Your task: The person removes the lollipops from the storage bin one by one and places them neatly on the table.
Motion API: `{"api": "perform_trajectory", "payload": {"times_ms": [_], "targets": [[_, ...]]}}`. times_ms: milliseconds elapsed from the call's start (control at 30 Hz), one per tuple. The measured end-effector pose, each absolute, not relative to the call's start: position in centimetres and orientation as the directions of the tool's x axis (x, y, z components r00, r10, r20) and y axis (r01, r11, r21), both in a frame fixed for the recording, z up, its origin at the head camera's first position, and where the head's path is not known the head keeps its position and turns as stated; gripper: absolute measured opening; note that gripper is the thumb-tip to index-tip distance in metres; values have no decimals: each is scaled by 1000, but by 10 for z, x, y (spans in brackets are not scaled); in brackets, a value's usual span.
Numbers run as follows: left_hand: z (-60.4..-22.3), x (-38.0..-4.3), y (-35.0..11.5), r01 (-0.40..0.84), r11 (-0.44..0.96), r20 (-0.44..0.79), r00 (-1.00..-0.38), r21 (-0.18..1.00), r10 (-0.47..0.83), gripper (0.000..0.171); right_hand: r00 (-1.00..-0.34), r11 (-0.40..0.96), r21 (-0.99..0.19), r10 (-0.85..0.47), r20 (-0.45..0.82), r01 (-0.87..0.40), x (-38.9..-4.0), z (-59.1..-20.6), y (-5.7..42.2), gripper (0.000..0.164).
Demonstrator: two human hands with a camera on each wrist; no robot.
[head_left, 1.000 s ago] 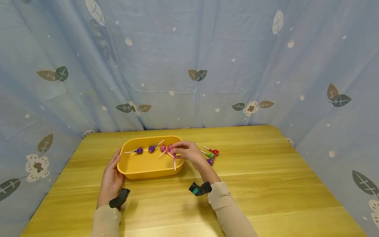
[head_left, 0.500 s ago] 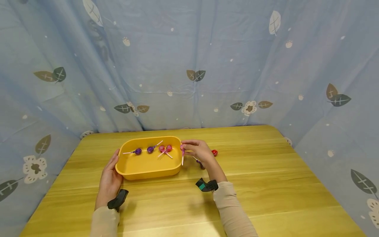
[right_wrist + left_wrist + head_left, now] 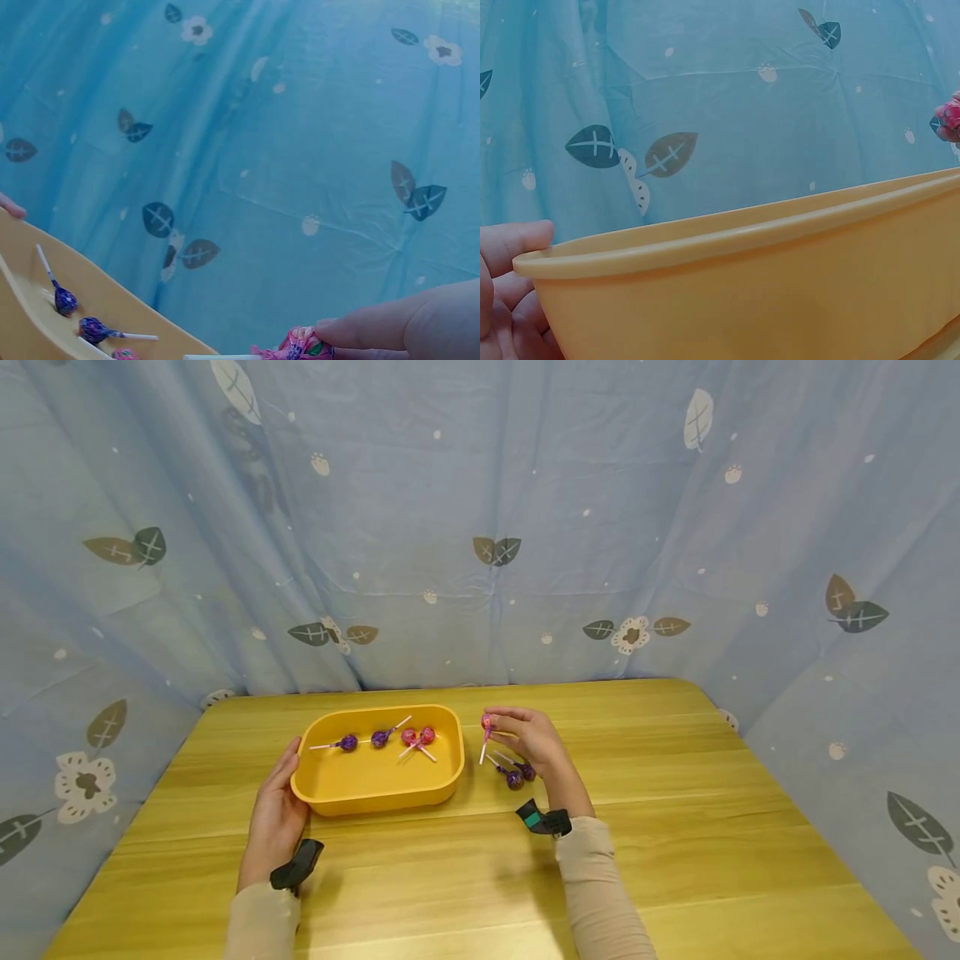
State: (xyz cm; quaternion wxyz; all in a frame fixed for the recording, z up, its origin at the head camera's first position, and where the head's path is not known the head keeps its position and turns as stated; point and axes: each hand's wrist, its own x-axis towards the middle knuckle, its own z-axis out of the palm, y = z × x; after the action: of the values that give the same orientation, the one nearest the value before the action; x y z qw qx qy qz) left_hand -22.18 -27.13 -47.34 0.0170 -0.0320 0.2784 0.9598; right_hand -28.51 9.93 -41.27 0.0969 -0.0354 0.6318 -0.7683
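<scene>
In the head view, my left hand rests against the left end of a yellow tray, its fingers along the outer wall. The left wrist view has one fingertip at the tray's rim. To the right of the tray, my right hand pinches a pink lollipop by its wrapped head, stick pointing down. Inside the tray lie two purple lollipops and two pink lollipops with crossed sticks. Below the right hand, two purple lollipops lie side by side on the table.
The wooden table extends around the tray on every side. Behind it hangs a blue curtain with leaf and flower prints, which also closes off both sides. A black wrist strap sits on the right wrist.
My right hand has lifted the pink lollipop out of the tray and carried it right, past the rim. The red and green lollipops are now hidden behind it. The left hand stays at the tray.
</scene>
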Motion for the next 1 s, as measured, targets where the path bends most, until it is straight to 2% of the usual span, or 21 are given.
{"api": "perform_trajectory", "payload": {"times_ms": [400, 1000], "targets": [[-478, -222, -272, -42, -826, -53, -998, 563, 15, 60, -985, -246, -964, -155, -68, 105, -292, -417, 126, 37], [-478, -222, -273, -46, -841, -45, -999, 539, 26, 60, -992, -306, -944, -31, -122, 126, -297, -429, 168, 40]]}}
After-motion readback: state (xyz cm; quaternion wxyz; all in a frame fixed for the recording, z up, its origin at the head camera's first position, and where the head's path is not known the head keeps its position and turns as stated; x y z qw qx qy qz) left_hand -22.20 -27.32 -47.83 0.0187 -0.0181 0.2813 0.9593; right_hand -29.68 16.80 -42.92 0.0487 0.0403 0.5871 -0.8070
